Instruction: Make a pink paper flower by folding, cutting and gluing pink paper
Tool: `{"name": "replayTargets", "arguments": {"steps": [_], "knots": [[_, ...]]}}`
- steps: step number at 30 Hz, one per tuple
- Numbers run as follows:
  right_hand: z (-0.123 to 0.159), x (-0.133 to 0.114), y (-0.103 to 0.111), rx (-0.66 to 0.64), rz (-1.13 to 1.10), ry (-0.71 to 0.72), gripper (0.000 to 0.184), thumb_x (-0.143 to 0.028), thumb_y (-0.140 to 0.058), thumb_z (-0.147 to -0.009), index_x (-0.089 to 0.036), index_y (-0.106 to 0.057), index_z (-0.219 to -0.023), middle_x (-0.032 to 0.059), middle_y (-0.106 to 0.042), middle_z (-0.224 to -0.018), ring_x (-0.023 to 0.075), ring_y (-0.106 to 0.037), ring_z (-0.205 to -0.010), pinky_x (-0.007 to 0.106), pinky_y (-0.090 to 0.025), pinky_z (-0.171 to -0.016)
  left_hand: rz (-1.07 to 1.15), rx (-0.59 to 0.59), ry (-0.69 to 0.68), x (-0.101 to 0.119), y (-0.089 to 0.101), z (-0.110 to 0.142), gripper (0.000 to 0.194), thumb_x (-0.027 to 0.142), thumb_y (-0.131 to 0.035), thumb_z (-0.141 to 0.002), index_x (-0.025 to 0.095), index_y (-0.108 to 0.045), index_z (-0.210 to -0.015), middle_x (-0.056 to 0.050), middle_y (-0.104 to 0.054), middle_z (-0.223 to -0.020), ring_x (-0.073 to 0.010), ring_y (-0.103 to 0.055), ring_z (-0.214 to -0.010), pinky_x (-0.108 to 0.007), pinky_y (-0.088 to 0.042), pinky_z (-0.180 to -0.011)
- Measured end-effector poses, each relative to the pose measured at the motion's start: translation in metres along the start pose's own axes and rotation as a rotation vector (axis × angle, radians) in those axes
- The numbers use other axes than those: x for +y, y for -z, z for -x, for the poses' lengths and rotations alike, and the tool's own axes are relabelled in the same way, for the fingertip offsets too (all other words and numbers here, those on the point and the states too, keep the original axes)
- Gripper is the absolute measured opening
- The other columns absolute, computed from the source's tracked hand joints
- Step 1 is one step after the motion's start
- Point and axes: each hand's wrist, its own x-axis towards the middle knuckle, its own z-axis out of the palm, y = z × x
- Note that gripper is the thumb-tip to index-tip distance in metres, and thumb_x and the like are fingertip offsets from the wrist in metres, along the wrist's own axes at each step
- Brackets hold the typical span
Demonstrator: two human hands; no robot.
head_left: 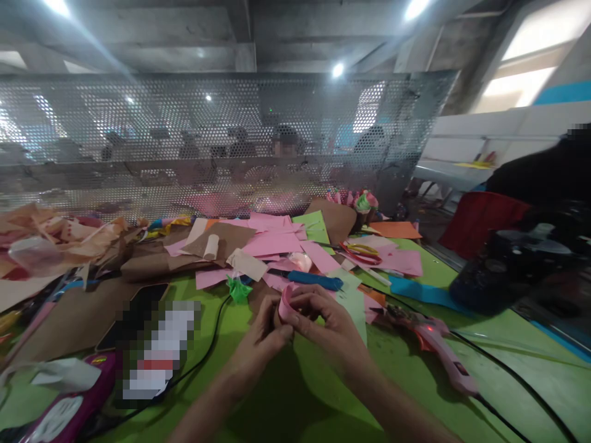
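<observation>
Between my two hands is a small strip of pink paper (pixel 285 303), bent into a curl and held above the green table. My left hand (pixel 265 326) pinches its lower left side, fingers closed. From the right, my right hand (pixel 323 314) grips the same paper with thumb and fingertips. Just beyond them lies a utility knife with a blue handle (pixel 316 280). To the right rests a pink hot glue gun (pixel 443 354) with a red light lit. A crumpled green paper piece (pixel 239 289) sits left of my hands.
Pink paper sheets (pixel 272 240), brown paper (pixel 221 240) and scissors (pixel 364 251) cover the table's far side. A phone (pixel 133 314) and a purple device (pixel 76 400) lie at left. Black cables cross both sides. A perforated metal screen (pixel 207 135) stands behind; a dark-clothed person (pixel 545 166) is at right.
</observation>
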Motion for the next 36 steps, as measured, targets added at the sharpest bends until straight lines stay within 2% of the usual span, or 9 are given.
{"name": "replayTargets", "arguments": {"steps": [4, 8, 13, 15, 18, 21, 27, 31, 36], "knots": [[0.002, 0.004, -0.002, -0.007, 0.047, 0.057, 0.012, -0.033, -0.073, -0.080, -0.021, -0.071, -0.081, 0.0057, -0.061, -0.100, 0.0194, -0.060, -0.092, 0.029, -0.050, -0.073, -0.047, 0.052, 0.011, 0.000, 0.002, 0.000, 0.048, 0.059, -0.057, -0.083, 0.021, -0.058, -0.111, -0.004, -0.063, -0.097, -0.0236, -0.057, -0.098, -0.033, -0.045, -0.083], [0.003, 0.002, -0.003, -0.035, 0.173, 0.179, 0.005, -0.022, -0.068, -0.083, -0.022, -0.071, -0.087, 0.0064, -0.061, -0.101, 0.0204, -0.060, -0.096, 0.032, -0.050, -0.083, -0.097, 0.123, 0.110, 0.000, 0.001, 0.000, 0.046, 0.061, -0.058, -0.081, 0.022, -0.063, -0.106, -0.004, -0.067, -0.101, -0.0255, -0.058, -0.103, -0.035, -0.046, -0.086], [0.002, -0.001, -0.001, -0.089, 0.272, 0.186, 0.011, -0.019, -0.070, -0.081, -0.024, -0.072, -0.091, 0.0059, -0.061, -0.100, 0.0207, -0.060, -0.094, 0.032, -0.050, -0.081, 0.009, 0.153, 0.190, 0.002, 0.002, 0.001, 0.052, 0.055, -0.058, -0.084, 0.022, -0.061, -0.124, -0.009, -0.061, -0.130, -0.0291, -0.053, -0.120, -0.040, -0.042, -0.098], [0.002, -0.001, 0.000, -0.112, 0.278, 0.180, 0.012, -0.019, -0.070, -0.081, -0.024, -0.072, -0.091, 0.0058, -0.061, -0.101, 0.0210, -0.060, -0.095, 0.033, -0.050, -0.082, 0.021, 0.147, 0.207, 0.005, 0.003, 0.002, 0.051, 0.053, -0.057, -0.086, 0.023, -0.059, -0.128, -0.008, -0.059, -0.133, -0.0279, -0.052, -0.122, -0.039, -0.040, -0.100], [0.003, -0.003, 0.002, -0.117, 0.273, 0.168, 0.009, -0.021, -0.070, -0.082, -0.023, -0.070, -0.091, 0.0056, -0.060, -0.100, 0.0207, -0.059, -0.094, 0.032, -0.050, -0.080, 0.045, 0.104, 0.172, 0.008, 0.003, 0.003, 0.050, 0.051, -0.055, -0.087, 0.023, -0.059, -0.128, -0.006, -0.064, -0.125, -0.0259, -0.055, -0.117, -0.036, -0.042, -0.096], [0.002, -0.004, 0.005, -0.108, 0.272, 0.183, 0.006, -0.022, -0.066, -0.085, -0.023, -0.069, -0.090, 0.0054, -0.058, -0.098, 0.0202, -0.058, -0.092, 0.031, -0.048, -0.079, 0.042, 0.103, 0.169, 0.009, 0.004, 0.002, 0.051, 0.053, -0.055, -0.087, 0.021, -0.061, -0.126, -0.006, -0.069, -0.108, -0.0240, -0.060, -0.102, -0.033, -0.046, -0.086], [0.000, -0.002, 0.009, -0.264, 0.312, 0.209, 0.014, -0.019, -0.060, -0.090, -0.025, -0.073, -0.087, 0.0032, -0.059, -0.086, 0.0188, -0.058, -0.086, 0.030, -0.047, -0.074, 0.024, 0.108, 0.167, 0.008, 0.008, 0.002, 0.050, 0.054, -0.056, -0.084, 0.019, -0.064, -0.119, -0.003, -0.064, -0.082, -0.0213, -0.058, -0.084, -0.030, -0.045, -0.075], [-0.001, 0.002, 0.008, -0.227, 0.286, 0.227, 0.011, -0.019, -0.065, -0.087, -0.025, -0.074, -0.087, 0.0024, -0.060, -0.086, 0.0175, -0.060, -0.083, 0.028, -0.048, -0.072, -0.008, 0.069, 0.075, 0.010, 0.009, 0.002, 0.039, 0.052, -0.060, -0.082, 0.021, -0.065, -0.104, -0.001, -0.058, -0.084, -0.0187, -0.053, -0.081, -0.028, -0.044, -0.074], [0.000, 0.006, 0.008, -0.198, 0.251, 0.240, 0.009, -0.023, -0.067, -0.086, -0.027, -0.074, -0.089, 0.0017, -0.062, -0.087, 0.0163, -0.063, -0.080, 0.026, -0.050, -0.071, -0.022, 0.002, 0.035, 0.010, 0.010, 0.003, 0.034, 0.051, -0.060, -0.084, 0.023, -0.061, -0.104, 0.000, -0.054, -0.088, -0.0185, -0.051, -0.087, -0.027, -0.045, -0.079]]}}
